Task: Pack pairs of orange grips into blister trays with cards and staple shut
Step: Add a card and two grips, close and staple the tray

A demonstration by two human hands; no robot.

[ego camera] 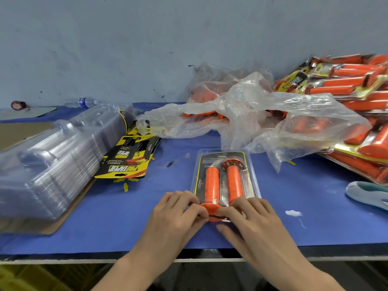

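while 2 orange grips lie on card inside blister tray on tabletop, we judge closing step: left grip and right grip pinch tray's near edge; next, we staple there.

glossy clear plastic blister tray, matt blue tablecloth

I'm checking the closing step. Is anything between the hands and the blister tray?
Nothing visible. The left hand and right hand both pinch the near end of the blister tray, at the flanged ends of the orange grips. The plastic bag lies past its far end, away from the hands.
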